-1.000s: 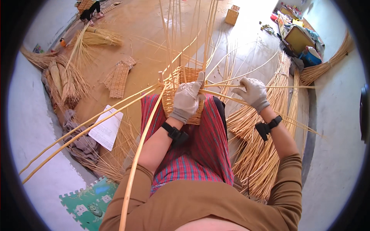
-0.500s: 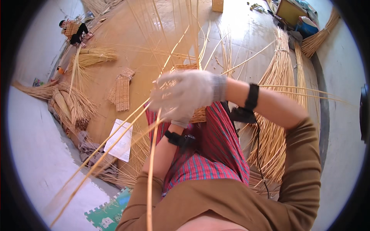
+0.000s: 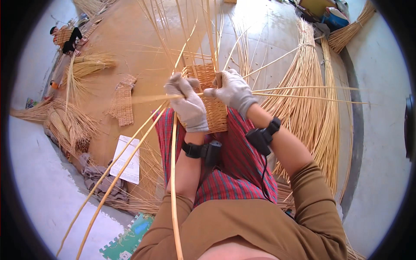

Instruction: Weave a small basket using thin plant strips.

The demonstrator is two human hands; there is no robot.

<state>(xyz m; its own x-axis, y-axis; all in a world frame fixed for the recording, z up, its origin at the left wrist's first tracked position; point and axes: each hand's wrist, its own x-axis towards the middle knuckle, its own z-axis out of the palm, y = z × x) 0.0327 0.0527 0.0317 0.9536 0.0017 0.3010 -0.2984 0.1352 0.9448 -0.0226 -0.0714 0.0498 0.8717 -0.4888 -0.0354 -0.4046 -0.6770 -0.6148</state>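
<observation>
A small woven wicker basket point(image 3: 216, 117) sits between my knees on striped red cloth point(image 3: 234, 160), with long upright canes point(image 3: 210, 26) rising from its rim. My gloved left hand point(image 3: 184, 97) is closed on a pale cane at the basket's left side; the strand's far end blurs leftward. My gloved right hand point(image 3: 232, 91) grips at the right upper side, thumb and finger on the cane beside a short brown piece at the rim. Long loose canes point(image 3: 121, 175) slope down to the left, and others stick out rightward.
Large cane bundles point(image 3: 312, 108) lie at right, more point(image 3: 73, 125) at left. A woven panel point(image 3: 123, 104), a paper sheet point(image 3: 125, 164) and a green foam mat point(image 3: 130, 238) are on the left. A seated person point(image 3: 67, 39) is at far left, beside pale walls point(image 3: 377, 130).
My right hand, which reached leftward across the left one half a second ago, has pulled back to the basket's right side. My left hand is uncovered at the left corner.
</observation>
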